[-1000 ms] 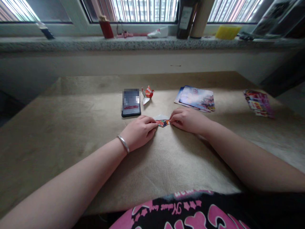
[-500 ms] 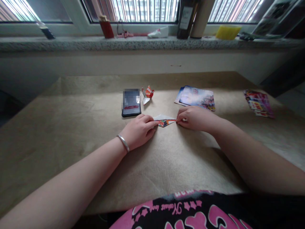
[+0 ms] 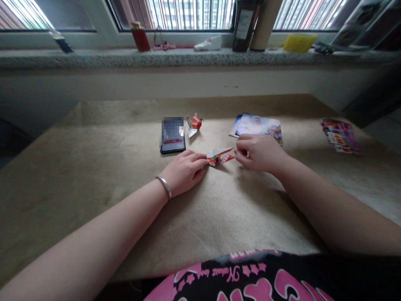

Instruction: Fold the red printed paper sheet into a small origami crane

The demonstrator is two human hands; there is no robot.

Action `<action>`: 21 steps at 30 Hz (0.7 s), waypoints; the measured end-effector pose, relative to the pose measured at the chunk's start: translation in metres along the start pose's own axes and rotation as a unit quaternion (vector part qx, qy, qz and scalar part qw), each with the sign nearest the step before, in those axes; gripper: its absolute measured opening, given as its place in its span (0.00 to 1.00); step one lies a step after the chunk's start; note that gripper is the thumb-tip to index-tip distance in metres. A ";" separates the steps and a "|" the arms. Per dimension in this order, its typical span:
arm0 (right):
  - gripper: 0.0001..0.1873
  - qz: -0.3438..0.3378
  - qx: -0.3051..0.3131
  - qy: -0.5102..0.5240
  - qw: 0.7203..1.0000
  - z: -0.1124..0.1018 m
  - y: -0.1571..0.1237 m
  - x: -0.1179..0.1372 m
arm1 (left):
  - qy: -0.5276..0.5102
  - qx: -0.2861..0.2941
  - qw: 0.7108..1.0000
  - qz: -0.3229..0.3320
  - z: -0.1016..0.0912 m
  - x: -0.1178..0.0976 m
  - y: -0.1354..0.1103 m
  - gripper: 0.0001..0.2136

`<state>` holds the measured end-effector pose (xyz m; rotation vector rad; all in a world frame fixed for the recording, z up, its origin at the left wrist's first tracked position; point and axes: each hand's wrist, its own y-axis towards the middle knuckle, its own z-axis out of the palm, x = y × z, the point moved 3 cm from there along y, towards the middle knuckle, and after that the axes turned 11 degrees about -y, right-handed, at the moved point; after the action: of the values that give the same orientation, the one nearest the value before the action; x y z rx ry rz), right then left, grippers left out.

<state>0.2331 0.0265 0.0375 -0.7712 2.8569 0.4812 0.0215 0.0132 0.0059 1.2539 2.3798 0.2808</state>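
Observation:
A folded piece of paper point(image 3: 221, 158), printed orange on one side and whitish on the other, lies on the table in front of me. My left hand point(image 3: 188, 169) holds its left end down with the fingertips. At the right end the paper parts into two slim points that stand a little apart. Just beyond these points is my right hand point(image 3: 261, 154), its fingers curled in and thumb close to them; a slight gap seems to separate it from the paper. Behind the left hand stands a small folded paper figure point(image 3: 195, 122) in the same orange and white.
A phone point(image 3: 173, 140) lies left of the paper figure. Blue-pink printed cards point(image 3: 261, 125) lie behind my right hand, and a fan of reddish cards point(image 3: 341, 136) is at the table's right. Bottles and a yellow block point(image 3: 300, 43) line the stone windowsill point(image 3: 125, 59).
My right hand has come off the paper's right tip and shifted slightly right. That end of the paper has spread into two points, showing more orange print. The left hand stays in place.

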 end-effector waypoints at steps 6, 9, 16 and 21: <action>0.07 -0.048 -0.113 0.084 0.989 -0.001 0.000 0.014 | 0.016 0.026 1.000 -0.006 0.002 -0.005 0.002 0.14; 0.08 -0.068 -0.097 0.072 0.990 0.003 0.000 0.024 | 0.027 0.038 0.999 -0.011 0.002 -0.007 0.002 0.14; 0.09 -0.095 0.016 0.091 0.991 0.012 0.000 0.031 | 0.043 0.073 0.996 -0.016 0.000 -0.019 0.006 0.15; 0.10 -0.081 0.033 0.076 0.993 0.008 -0.004 0.035 | 0.071 0.131 0.984 -0.097 -0.005 -0.033 0.012 0.13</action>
<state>0.2056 0.0100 0.0211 -1.0600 2.8964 0.3161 0.0442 -0.0074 0.0245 1.1301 2.7089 -0.0064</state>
